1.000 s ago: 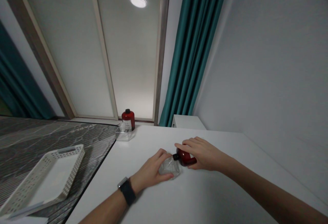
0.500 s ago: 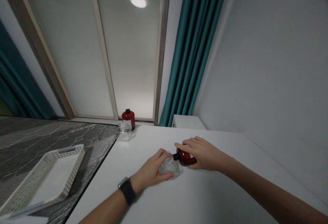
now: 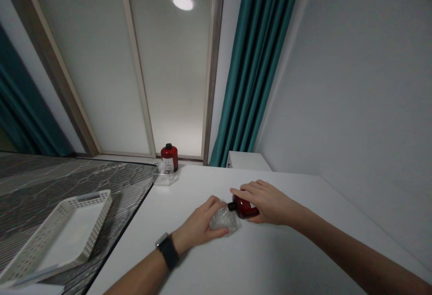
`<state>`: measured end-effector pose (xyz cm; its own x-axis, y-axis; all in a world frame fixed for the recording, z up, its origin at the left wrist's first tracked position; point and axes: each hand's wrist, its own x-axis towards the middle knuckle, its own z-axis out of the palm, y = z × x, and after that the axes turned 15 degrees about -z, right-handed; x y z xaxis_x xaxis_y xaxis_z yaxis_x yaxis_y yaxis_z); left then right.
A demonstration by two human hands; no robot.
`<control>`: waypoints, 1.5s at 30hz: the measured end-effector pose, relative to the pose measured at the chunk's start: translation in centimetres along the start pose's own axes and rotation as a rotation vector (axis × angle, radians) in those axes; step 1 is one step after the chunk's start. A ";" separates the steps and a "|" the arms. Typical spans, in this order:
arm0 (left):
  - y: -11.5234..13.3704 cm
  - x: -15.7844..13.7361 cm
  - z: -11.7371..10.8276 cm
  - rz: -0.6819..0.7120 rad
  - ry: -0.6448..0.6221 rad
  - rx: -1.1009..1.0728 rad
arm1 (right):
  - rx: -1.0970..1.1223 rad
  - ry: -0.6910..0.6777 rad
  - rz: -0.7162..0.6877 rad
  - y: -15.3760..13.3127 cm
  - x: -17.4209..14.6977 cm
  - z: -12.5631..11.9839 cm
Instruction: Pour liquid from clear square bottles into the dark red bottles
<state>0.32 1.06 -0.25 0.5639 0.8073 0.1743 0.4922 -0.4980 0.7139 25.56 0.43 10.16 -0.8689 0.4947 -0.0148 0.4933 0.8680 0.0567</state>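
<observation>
My right hand (image 3: 266,203) grips a dark red bottle (image 3: 242,207), tipped on its side with its black neck pointing left. That neck lies over the rim of a clear container (image 3: 223,221) on the white table (image 3: 256,259). Around the container's left side my left hand (image 3: 205,223) is closed, thumb at the near side and fingers at the far side. Part of the bottle's white label shows beside the right fingers. Whether any liquid flows from the neck cannot be seen.
A second red bottle (image 3: 169,156) with a black cap stands upright at the table's far left corner, behind a clear box (image 3: 164,178). Left of the table, a white perforated basket (image 3: 96,230) sits on a grey patterned surface (image 3: 131,182). A white cabinet (image 3: 249,161) stands beyond the far edge.
</observation>
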 end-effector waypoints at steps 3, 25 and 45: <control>0.0 0.0 0.0 -0.001 -0.004 -0.001 | -0.007 0.000 -0.005 -0.1 0.0 -0.2; 0.0 0.0 -0.1 0.003 -0.008 -0.010 | -0.048 0.003 -0.021 -0.2 0.1 -0.4; 0.1 0.0 -0.1 0.000 -0.007 -0.023 | -0.067 -0.001 -0.032 -0.2 0.1 -0.4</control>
<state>0.29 1.03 -0.13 0.5683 0.8050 0.1701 0.4765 -0.4905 0.7296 25.37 0.33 10.55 -0.8840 0.4671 -0.0190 0.4615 0.8785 0.1232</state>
